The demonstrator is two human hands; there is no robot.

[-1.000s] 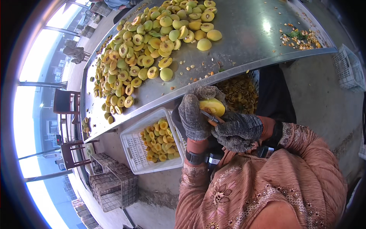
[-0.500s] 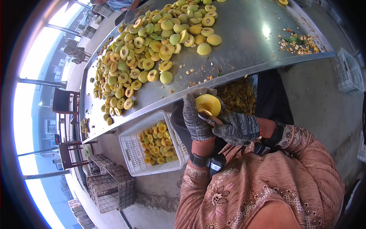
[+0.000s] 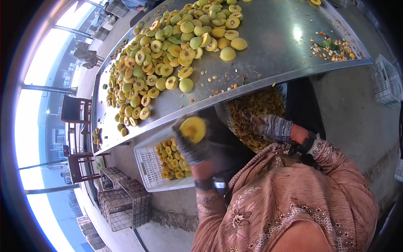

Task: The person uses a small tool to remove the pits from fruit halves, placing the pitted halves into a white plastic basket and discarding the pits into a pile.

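Note:
My gloved left hand [image 3: 191,140], smeared by motion, holds a yellow peach half [image 3: 193,129] with its hollowed cut face turned up, beside the near right part of a white plastic crate [image 3: 145,170]. Hollowed peach halves [image 3: 172,161] lie in that crate. On the right, my gloved right hand [image 3: 273,127] is closed above a basket of brown-yellow scraps [image 3: 252,109] between my legs. A short pitting knife showed in this hand a moment earlier; now its blade is hard to make out against the scraps. A large heap of halved peaches [image 3: 168,59] covers the metal table's left part.
The metal table's raised rim [image 3: 235,91] runs in front of me. Kernels and leaves [image 3: 331,46] lie at its right end. Wire crates [image 3: 124,197] and a chair [image 3: 75,113] stand at left, a white crate [image 3: 384,80] at right. Another person [image 3: 130,4] is at the far left.
My hands have parted. The left has carried the peach half leftward to the white crate; the right has moved right and slightly up, over the scraps, with the knife drawn out of the fruit.

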